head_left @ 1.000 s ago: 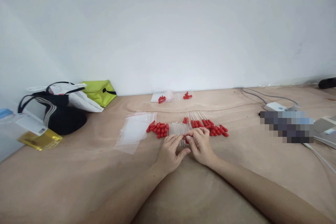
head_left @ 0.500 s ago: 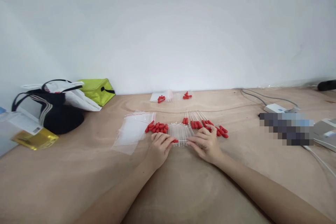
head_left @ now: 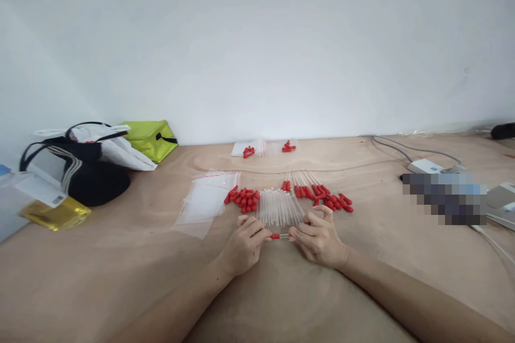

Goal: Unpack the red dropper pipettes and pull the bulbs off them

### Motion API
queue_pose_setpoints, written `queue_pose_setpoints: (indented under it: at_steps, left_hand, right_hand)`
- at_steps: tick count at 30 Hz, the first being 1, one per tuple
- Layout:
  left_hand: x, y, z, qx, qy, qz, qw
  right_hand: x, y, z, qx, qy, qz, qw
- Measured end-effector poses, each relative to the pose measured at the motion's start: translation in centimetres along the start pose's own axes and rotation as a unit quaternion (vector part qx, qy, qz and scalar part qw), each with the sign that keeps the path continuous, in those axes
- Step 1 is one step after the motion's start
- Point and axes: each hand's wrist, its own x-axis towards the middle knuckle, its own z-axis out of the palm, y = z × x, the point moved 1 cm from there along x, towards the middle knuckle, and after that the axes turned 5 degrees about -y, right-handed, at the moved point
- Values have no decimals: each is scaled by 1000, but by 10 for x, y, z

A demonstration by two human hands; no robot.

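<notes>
My left hand and my right hand meet over a thin clear tube with a red cap. The left fingers pinch the capped end and the right fingers pinch the other end. Just beyond lies a row of several clear tubes. A heap of loose red caps sits to its left. More tubes with red caps lie to the right.
A stack of clear zip bags lies left of the caps. Two small filled bags rest near the wall. A black-and-white bag, a green pouch and a gold packet stand at left. Cables and white devices lie at right.
Both hands have drawn back toward me from the tube row, and now hold one capped tube between them, clear of the row.
</notes>
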Motion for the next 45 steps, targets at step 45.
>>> queue_pose_setpoints:
  at_steps: [45]
  left_hand:
    - [-12,-102,-11,0,48,-433,900]
  right_hand:
    - [9,28,16,-46,-65,169,982]
